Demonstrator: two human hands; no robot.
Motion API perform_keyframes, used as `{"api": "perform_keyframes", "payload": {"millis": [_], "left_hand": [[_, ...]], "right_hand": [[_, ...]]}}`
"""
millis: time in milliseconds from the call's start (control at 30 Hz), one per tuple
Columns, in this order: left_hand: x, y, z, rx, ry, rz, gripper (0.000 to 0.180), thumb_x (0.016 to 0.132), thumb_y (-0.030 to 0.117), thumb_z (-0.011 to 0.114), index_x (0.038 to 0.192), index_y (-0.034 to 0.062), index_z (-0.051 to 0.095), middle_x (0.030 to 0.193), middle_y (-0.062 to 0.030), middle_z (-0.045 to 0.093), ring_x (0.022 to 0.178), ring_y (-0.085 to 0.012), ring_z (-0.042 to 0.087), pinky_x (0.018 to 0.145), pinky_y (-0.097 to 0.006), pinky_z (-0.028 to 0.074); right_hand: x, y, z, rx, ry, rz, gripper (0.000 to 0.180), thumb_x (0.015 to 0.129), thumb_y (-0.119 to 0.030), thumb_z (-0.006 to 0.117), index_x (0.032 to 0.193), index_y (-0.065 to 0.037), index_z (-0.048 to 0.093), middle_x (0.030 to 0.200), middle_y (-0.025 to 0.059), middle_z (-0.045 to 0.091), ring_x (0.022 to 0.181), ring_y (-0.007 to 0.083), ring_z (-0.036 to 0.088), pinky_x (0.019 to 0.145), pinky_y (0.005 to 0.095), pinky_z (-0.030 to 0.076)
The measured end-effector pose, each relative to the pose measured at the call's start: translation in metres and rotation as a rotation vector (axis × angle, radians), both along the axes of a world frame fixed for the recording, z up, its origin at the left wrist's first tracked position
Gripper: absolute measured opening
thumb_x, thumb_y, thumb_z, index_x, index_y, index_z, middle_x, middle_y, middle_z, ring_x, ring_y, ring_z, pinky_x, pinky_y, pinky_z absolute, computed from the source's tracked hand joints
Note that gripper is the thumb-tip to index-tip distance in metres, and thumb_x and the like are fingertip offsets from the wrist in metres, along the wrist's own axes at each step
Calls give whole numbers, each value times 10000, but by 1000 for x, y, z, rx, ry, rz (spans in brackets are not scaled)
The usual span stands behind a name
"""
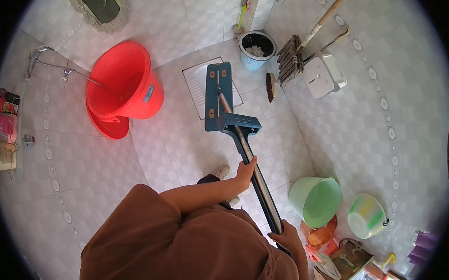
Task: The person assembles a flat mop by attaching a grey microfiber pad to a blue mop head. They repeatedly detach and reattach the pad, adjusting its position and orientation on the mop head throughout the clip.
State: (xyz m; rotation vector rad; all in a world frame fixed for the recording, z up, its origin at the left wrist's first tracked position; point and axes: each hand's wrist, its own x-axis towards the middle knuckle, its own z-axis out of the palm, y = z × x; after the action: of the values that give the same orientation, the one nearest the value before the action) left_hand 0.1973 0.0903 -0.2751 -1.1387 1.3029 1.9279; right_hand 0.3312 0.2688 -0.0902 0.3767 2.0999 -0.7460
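A flat mop [260,184] with a long metal and black pole slants across the middle. My left hand [246,172] is closed around the pole at mid-length, just below the blue squeezer piece. Lower on the pole, towards the near end, my right hand [287,236] grips it. At the far end the flat blue mop head [219,97] appears raised in front of the squat toilet [199,79], covering part of it from view. No cloth pad shows on the face of the head turned towards me.
A large red tub [154,94] stands left under a tap [35,61]. Around the right side are a blue bin [253,61], a brush head [271,88], a white box [325,77], a green bucket [314,199] and a striped bucket [366,216]. A string mop [102,7] hangs far left.
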Motion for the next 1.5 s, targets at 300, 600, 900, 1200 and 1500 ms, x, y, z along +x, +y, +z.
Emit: {"api": "perform_keyframes", "payload": {"millis": [300,600,900,1200,1500], "left_hand": [[16,-118,-83,413,-140,50,748,804,635,548,1256,59,396,1180,-168,514,1016,-365,552,833,-549,484],[-95,-145,-97,178,31,488,606,800,381,710,1234,86,409,1268,-100,414,1122,-370,463,809,-595,484],[-146,-231,-98,-439,371,386,432,756,286,756,1093,89,572,995,-86,631,880,-270,613,741,-449,502],[-197,-297,-5,-1502,898,-473,332,752,236,707,1058,134,625,991,-70,645,908,-315,588,698,-423,498],[-174,-190,56,-1801,1067,-691,400,720,115,659,1110,122,567,952,-29,570,894,-261,538,570,-366,519]], "right_hand": [[29,12,37,-167,-59,-212,497,670,-265,787,1017,17,569,806,117,630,725,167,583,665,306,485],[42,28,67,-409,-144,-411,450,724,-165,784,1062,11,546,843,60,622,776,86,540,672,261,478],[36,37,93,-319,-160,-427,423,692,-82,790,1019,1,535,747,-14,540,682,51,499,578,220,444],[42,47,98,-254,-50,-327,361,676,-109,798,936,4,575,762,-15,555,675,41,491,576,214,418],[26,15,117,114,85,-61,359,679,-137,788,926,-16,556,717,-18,523,631,64,447,530,233,375]]}}
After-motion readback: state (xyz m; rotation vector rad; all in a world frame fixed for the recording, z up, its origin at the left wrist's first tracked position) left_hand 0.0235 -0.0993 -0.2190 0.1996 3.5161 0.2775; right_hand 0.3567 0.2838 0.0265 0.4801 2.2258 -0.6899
